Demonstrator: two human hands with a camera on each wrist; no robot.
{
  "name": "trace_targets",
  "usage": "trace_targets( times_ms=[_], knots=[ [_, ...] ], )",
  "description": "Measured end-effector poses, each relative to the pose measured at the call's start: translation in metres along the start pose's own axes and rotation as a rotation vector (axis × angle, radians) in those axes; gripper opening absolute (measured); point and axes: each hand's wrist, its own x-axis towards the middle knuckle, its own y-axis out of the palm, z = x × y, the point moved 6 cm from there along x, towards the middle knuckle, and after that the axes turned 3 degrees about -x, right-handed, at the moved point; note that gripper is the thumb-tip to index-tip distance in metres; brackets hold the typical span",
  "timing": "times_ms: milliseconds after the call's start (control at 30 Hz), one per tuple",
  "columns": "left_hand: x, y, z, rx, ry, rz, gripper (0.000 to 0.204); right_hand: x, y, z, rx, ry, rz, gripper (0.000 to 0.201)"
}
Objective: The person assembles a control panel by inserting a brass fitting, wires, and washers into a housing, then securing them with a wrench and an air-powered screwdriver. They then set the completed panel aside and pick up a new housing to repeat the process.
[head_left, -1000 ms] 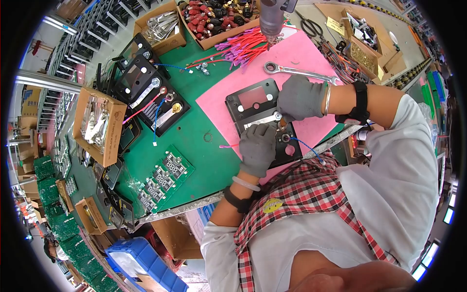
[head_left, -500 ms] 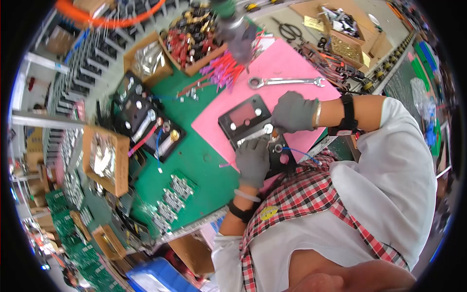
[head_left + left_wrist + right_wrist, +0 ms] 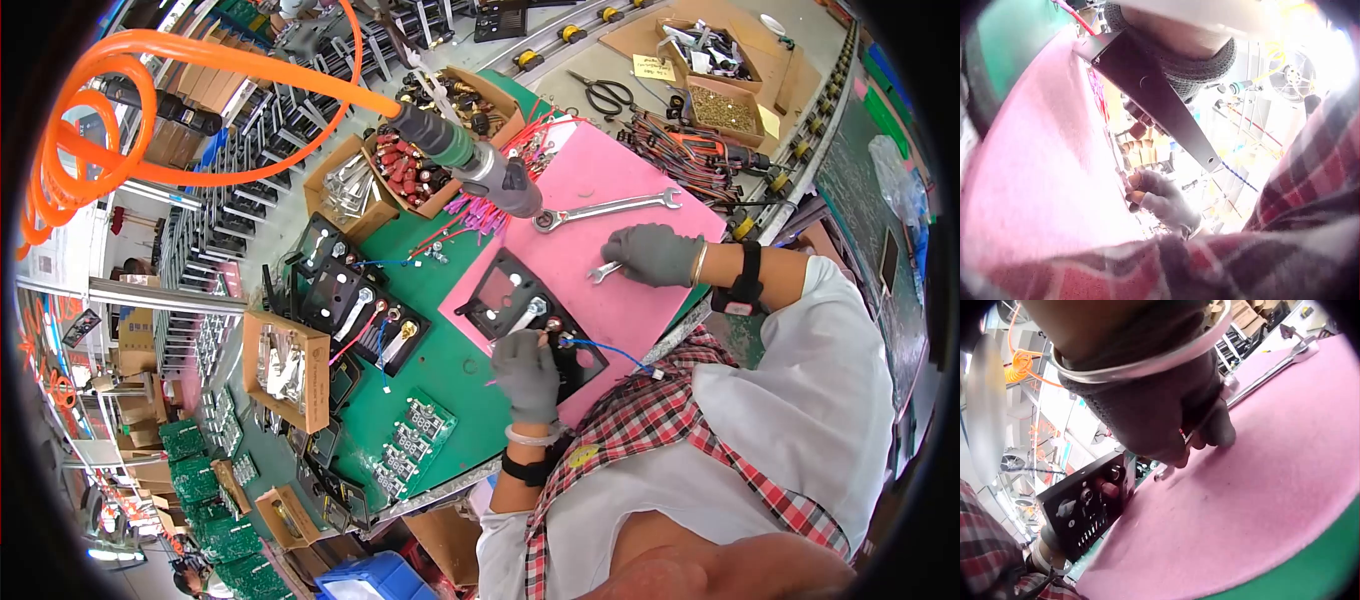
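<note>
In the head view, a black panel (image 3: 535, 325) with cut-outs, terminal posts and a silver metal strip (image 3: 530, 315) lies over a pink mat (image 3: 640, 170). My gloved left hand (image 3: 527, 378) grips the panel's near-left edge, its fingertips close to the strip. A blue wire (image 3: 610, 348) trails from the panel. Right of it, my gloved right hand (image 3: 655, 254) holds a small wrench (image 3: 603, 272), whose open end sticks out past the fingers. The right wrist view shows the panel (image 3: 1088, 503) tilted, with the wrench tip (image 3: 1161, 475) close over the mat.
A larger combination wrench (image 3: 605, 210) lies on the mat. Over the mat's far-left corner hangs a power driver (image 3: 490, 175) on an orange coiled hose (image 3: 230, 62). Similar black panels (image 3: 350, 310) and circuit boards (image 3: 415, 445) lie leftward. Scissors (image 3: 603, 93) sit at the back.
My right hand has moved away from the panel to the right, and the small wrench now shows in it. My left hand stays at the panel. The head view has shifted, revealing more orange hose.
</note>
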Motion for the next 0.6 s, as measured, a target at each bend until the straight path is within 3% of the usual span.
trace_targets(
  times_ms=[100,200,267,367,533,600],
  knots=[
    [0.008,0.002,0.004,0.041,0.033,0.041,0.012,0.008,-0.008,0.018,-0.046,-0.195,-0.091,0.017],
    [0.007,0.011,-0.002,0.101,0.019,0.071,0.012,0.026,-0.038,0.008,-0.084,-0.118,-0.016,0.016],
    [0.005,0.011,0.0,0.103,-0.016,0.104,0.016,0.036,-0.058,-0.008,-0.01,-0.097,-0.099,0.016],
    [0.002,0.007,-0.003,0.11,-0.006,0.076,0.019,0.047,-0.087,-0.02,-0.035,-0.102,-0.059,0.015],
    [0.006,-0.03,-0.008,0.017,0.012,0.048,0.019,0.076,-0.107,-0.045,-0.127,-0.03,-0.006,0.014],
    [0.006,-0.042,-0.002,0.021,-0.003,0.056,0.018,0.095,-0.123,-0.046,-0.16,-0.031,-0.062,0.016]
  ],
)
